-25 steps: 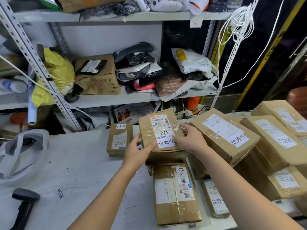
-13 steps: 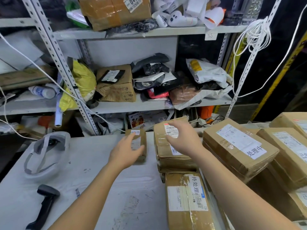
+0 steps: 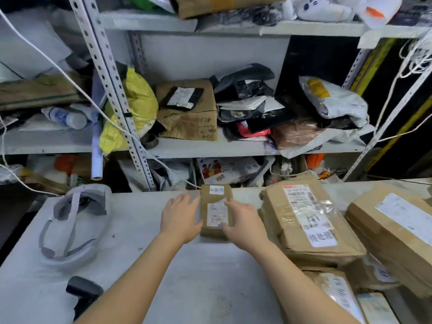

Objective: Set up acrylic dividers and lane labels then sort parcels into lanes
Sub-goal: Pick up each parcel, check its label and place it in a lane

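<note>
A small brown parcel [image 3: 216, 210] with a white handwritten label and a shipping label lies on the white table [image 3: 145, 230] near its far edge. My left hand [image 3: 181, 216] presses against its left side, my right hand [image 3: 244, 224] against its right side and near corner, so both hands clasp it. To the right sits a larger taped parcel [image 3: 308, 220] with a handwritten label, on top of other parcels. Further right is another labelled box [image 3: 395, 228]. No acrylic dividers are visible.
A grey-white headset [image 3: 74, 220] rests on the table's left part, and a black handheld scanner [image 3: 83, 293] lies near the front left. Behind the table stands a metal shelf rack [image 3: 210, 146] crammed with bags and boxes. More parcels [image 3: 336, 293] crowd the front right.
My right hand left the larger parcel and came to the small parcel's right side. My left hand settled on its left side. The view shifted left and closer.
</note>
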A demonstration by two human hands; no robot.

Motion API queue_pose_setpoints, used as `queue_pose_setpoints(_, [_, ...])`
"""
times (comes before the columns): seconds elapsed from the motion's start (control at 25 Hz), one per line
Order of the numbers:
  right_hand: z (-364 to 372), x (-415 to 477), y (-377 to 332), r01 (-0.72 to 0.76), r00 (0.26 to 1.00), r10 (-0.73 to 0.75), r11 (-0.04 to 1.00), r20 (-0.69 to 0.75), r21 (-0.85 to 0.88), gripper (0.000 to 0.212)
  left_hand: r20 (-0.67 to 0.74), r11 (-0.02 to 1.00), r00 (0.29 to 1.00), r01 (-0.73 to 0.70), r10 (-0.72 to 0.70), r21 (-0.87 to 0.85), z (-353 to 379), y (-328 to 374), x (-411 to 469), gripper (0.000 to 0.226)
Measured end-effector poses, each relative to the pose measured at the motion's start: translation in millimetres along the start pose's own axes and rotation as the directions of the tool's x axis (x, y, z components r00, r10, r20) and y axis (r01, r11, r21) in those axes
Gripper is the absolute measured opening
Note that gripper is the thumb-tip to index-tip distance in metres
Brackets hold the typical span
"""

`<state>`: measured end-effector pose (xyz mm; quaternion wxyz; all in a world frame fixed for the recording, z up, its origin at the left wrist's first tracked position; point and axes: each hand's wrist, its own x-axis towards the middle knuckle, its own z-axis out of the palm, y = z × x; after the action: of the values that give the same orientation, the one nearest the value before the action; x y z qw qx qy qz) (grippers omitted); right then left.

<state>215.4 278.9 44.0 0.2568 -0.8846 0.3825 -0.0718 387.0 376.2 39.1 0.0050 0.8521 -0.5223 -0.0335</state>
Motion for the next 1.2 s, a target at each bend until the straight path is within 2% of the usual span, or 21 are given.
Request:
queue_pose_setpoints(0.16, [49, 35, 7, -0.245, 0.969, 0.241, 0.965, 0.049, 0.097, 0.064, 0.095, 0.994, 0.995, -0.009, 0.02, -0.111, 49, -19, 36, 0.069])
queue_pose_setpoints(0.28, [77, 60, 21, -0.361, 0.932, 0.36, 0.913, 0.041, 0.191, 0.048, 0.161, 0.95, 0.987, 0.066, -0.016, -0.305, 86, -24, 55, 0.061])
queue_pose_setpoints(0.36, [89, 72, 28, -0.419, 0.902, 0.431, 0.87, 0.01, 0.26, 0.049, 0.22, 0.855, 0.973, 0.169, -0.066, -0.49, 107, -22, 61, 0.064])
queue_pose_setpoints(0.44, [98, 79, 35, -0.479, 0.868, 0.494, 0.819, 0.035, 0.314, 0.061, 0.282, 0.698, 0.954, 0.273, -0.105, -0.662, 124, -17, 66, 0.07])
queue_pose_setpoints(0.52, [107, 82, 40, -0.525, 0.844, 0.529, 0.782, 0.088, 0.337, 0.061, 0.323, 0.53, 0.94, 0.332, -0.114, -0.78, 137, -10, 68, 0.067])
queue_pose_setpoints(0.6, [115, 82, 47, -0.541, 0.833, 0.546, 0.763, 0.096, 0.353, 0.056, 0.329, 0.411, 0.935, 0.354, -0.132, -0.84, 147, -5, 68, 0.055])
queue_pose_setpoints(0.76, [117, 77, 44, -0.526, 0.836, 0.542, 0.748, 0.084, 0.405, 0.047, 0.343, 0.306, 0.928, 0.372, -0.147, -0.876, 141, -2, 63, 0.049])
queue_pose_setpoints(1.04, [93, 57, 8, -0.442, 0.879, 0.474, 0.763, 0.057, 0.471, 0.04, 0.263, 0.218, 0.937, 0.313, -0.23, -0.924, 96, -11, 30, 0.048])
queue_pose_setpoints(1.2, [66, 35, -23, -0.347, 0.919, 0.393, 0.817, -0.005, 0.46, 0.041, 0.18, 0.232, 0.931, 0.261, -0.318, -0.937, 49, -10, 1, 0.042])
